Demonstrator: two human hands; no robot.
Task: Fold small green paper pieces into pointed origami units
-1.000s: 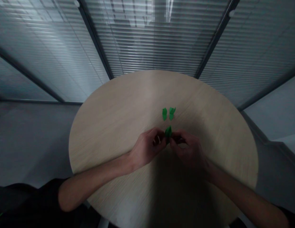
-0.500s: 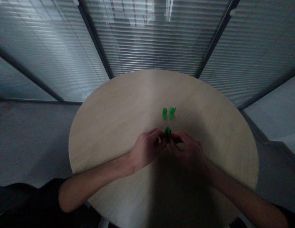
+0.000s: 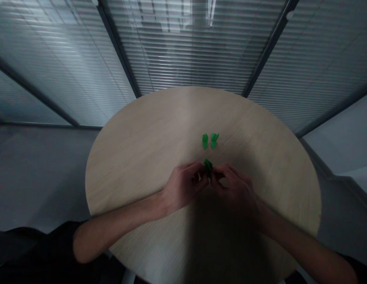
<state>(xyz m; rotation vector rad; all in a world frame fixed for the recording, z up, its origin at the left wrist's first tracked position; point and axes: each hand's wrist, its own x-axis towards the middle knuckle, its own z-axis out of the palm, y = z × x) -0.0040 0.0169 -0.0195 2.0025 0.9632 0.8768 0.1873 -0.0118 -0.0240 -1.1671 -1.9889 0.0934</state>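
Note:
A small dark-green piece that looks like folded paper (image 3: 208, 164) is pinched between my two hands over the middle of the table. My left hand (image 3: 185, 187) grips its left side with thumb and fingertips. From the right, my right hand (image 3: 233, 189) holds it the same way, and the fingertips of both hands almost meet. The lower part of the piece is hidden by fingers and shadow. Just beyond it, two bright green folded pieces lie side by side on the tabletop, a left one (image 3: 205, 141) and a right one (image 3: 214, 140) with a point sticking out.
The round wooden table (image 3: 136, 146) carries my forearms, and a dark shadow falls across its near side. Behind it stand glass panels with horizontal blinds (image 3: 183, 59) and dark frames. Grey carpet (image 3: 53, 169) surrounds the table.
The held green piece has tilted slightly, its top leaning left. My fingertips have drawn a little closer together around it. Both pieces on the table stay put.

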